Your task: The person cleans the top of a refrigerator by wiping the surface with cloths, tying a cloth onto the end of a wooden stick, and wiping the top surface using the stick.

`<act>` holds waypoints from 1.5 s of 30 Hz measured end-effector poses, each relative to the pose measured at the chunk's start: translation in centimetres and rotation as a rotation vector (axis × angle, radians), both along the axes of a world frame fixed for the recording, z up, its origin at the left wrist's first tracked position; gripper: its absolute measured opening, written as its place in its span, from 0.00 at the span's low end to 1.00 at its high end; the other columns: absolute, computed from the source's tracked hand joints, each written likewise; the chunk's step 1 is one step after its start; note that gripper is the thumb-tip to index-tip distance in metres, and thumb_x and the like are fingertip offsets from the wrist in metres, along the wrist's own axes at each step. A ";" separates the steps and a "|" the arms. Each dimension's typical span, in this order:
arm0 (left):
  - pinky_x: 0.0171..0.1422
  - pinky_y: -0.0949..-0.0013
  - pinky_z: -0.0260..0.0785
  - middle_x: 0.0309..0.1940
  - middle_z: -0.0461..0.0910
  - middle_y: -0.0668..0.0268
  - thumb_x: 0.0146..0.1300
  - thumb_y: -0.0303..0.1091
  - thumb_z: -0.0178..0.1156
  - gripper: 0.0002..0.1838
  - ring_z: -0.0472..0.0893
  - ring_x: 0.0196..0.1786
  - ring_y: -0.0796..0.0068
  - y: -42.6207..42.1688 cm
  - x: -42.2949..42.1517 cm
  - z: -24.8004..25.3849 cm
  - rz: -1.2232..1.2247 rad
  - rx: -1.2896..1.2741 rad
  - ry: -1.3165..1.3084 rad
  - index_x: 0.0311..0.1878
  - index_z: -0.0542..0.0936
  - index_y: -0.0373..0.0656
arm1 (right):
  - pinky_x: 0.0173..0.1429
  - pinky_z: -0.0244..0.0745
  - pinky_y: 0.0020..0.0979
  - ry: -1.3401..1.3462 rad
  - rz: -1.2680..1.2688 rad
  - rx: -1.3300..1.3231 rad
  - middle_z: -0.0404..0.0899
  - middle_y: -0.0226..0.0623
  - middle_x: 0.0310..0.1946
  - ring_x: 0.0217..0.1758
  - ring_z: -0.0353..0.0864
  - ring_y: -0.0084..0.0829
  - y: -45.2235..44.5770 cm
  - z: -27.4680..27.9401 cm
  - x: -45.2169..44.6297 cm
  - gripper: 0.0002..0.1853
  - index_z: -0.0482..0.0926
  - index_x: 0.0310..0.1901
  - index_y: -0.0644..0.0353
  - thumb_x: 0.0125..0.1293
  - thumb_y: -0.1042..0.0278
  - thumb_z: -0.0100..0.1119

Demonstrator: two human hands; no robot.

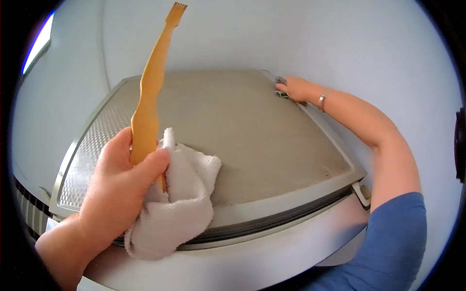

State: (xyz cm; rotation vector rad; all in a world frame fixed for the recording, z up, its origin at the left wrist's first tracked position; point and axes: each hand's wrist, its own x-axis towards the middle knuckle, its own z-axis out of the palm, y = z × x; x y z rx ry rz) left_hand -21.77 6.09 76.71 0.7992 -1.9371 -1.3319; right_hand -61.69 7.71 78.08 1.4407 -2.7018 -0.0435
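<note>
Left hand (pixel 119 182) in front clasps a yellow scratcher (pixel 146 104) nearly upright, toothed end up, seemingly to keep it off the appliance top (pixel 233 131), with a white towel (pixel 182 213) bunched at its lower end. At the top's far right edge, the right hand (pixel 297 89) clutches a crumpled grey-green cloth (pixel 281 94), the nearby wall (pixel 369 58) probably limiting that arm.

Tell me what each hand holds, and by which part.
Left hand: yellow toothed stick, by its lower part, and white cloth, by its upper part. Right hand: greenish-grey wad, exact grip hidden.
</note>
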 end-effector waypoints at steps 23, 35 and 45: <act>0.37 0.76 0.66 0.30 0.73 0.65 0.53 0.31 0.55 0.15 0.71 0.32 0.79 0.8 0.1 0.8 0.000 -0.027 0.012 0.41 0.69 0.31 | 0.60 0.60 0.32 -0.349 1.094 -0.129 0.66 0.42 0.55 0.58 0.64 0.37 -3.3 -0.9 15.8 0.20 0.65 0.56 0.53 0.66 0.55 0.41; 0.40 0.75 0.65 0.30 0.73 0.63 0.52 0.34 0.55 0.18 0.72 0.34 0.77 0.2 0.4 0.9 0.023 -0.123 -0.116 0.42 0.69 0.31 | 0.51 0.65 0.41 -0.232 0.459 -0.074 0.74 0.50 0.43 0.47 0.72 0.46 -4.8 -1.2 5.6 0.21 0.72 0.46 0.62 0.64 0.54 0.36; 0.39 0.73 0.65 0.29 0.73 0.64 0.52 0.35 0.55 0.18 0.72 0.34 0.78 -0.5 1.8 1.0 -0.009 -0.125 -0.057 0.42 0.69 0.30 | 0.62 0.58 0.33 -0.376 0.836 -0.133 0.66 0.42 0.55 0.58 0.64 0.37 2.4 -0.8 14.1 0.18 0.68 0.55 0.51 0.64 0.60 0.44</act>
